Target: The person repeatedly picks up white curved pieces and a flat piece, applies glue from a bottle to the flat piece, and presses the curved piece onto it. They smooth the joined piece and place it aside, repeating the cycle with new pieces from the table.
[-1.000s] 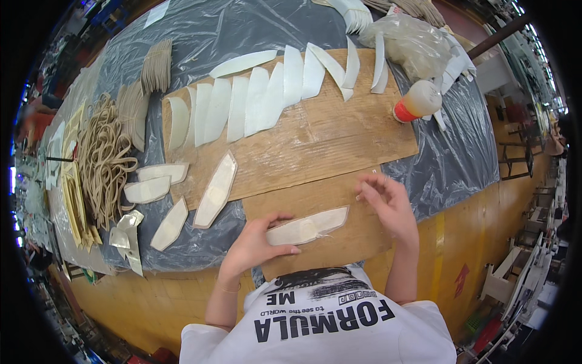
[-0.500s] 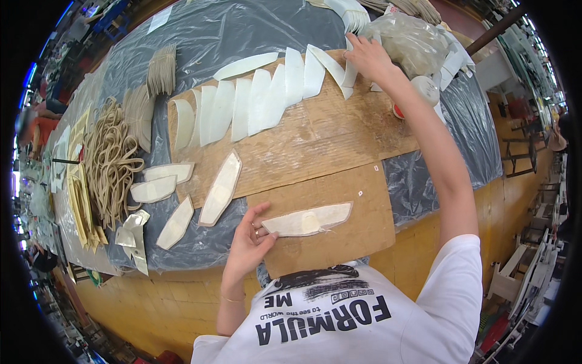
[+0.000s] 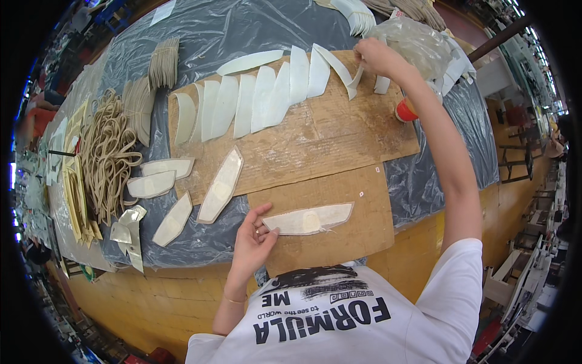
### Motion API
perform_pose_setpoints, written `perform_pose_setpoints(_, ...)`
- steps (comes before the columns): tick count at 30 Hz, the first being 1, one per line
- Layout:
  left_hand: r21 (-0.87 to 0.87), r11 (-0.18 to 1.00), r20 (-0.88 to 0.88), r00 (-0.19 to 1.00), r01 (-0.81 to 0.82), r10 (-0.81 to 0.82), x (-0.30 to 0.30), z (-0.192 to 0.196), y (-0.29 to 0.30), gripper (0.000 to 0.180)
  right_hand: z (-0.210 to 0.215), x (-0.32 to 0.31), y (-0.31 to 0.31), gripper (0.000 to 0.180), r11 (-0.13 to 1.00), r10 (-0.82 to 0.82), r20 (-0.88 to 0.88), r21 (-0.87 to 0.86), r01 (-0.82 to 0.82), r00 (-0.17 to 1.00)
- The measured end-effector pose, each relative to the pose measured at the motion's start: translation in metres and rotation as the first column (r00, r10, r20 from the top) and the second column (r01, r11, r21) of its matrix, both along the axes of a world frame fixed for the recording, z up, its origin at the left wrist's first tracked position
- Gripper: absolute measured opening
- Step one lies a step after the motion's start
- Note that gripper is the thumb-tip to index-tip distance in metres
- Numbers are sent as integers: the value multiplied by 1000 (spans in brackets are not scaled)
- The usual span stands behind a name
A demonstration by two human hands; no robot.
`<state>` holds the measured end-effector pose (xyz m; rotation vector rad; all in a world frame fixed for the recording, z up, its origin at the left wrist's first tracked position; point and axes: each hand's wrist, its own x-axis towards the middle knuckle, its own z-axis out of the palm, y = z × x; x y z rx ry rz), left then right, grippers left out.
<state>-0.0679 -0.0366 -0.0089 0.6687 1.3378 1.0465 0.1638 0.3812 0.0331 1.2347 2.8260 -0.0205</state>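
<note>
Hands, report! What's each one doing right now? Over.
Left hand pinning cream piece on small board. Right hand pinching a white strip far across. Bottle beside that arm.

The left hand (image 3: 253, 238) rests with its fingers (image 3: 267, 233) on the end of a pale, boat-shaped sole piece (image 3: 309, 219) that lies on a small brown board (image 3: 357, 236) near the person's chest. The right hand (image 3: 374, 57) reaches far across a larger board (image 3: 339, 139) and pinches a white strip (image 3: 356, 77) at the end of a fanned row of white pieces (image 3: 254, 100). A bundle of tan cords (image 3: 109, 158) lies on the grey plastic sheet (image 3: 242, 30) covering the tabletop (image 3: 151, 297).
</note>
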Motion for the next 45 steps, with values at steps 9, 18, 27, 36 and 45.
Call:
perform_pose_setpoints(9, 6, 999, -7, 999, -34, 34, 3, 3, -3, 58, 28, 24, 15, 16, 953, -241, -161, 147, 264, 957)
perform_pose_setpoints(18, 54, 999, -122, 993, 0, 7, 6, 5, -6, 57, 15, 38, 11, 46, 835, -499, -142, -342, 431, 855)
perform_pose_setpoints(27, 49, 999, -146, 989, 2, 6, 6, 2, -5, 52, 2, 34, 30, 45, 986, -66, 22, -149, 68, 998)
perform_pose_setpoints(36, 63, 998, -127, 991, -28, 36, 8, 1, -6, 51, -2, 18, 36, 50, 981, -154, 148, -95, 169, 977)
perform_pose_setpoints(45, 73, 997, -120, 993, -9, 18, 8, 0, -6, 52, -4, 26, 40, 56, 987, -139, 90, -71, 146, 986)
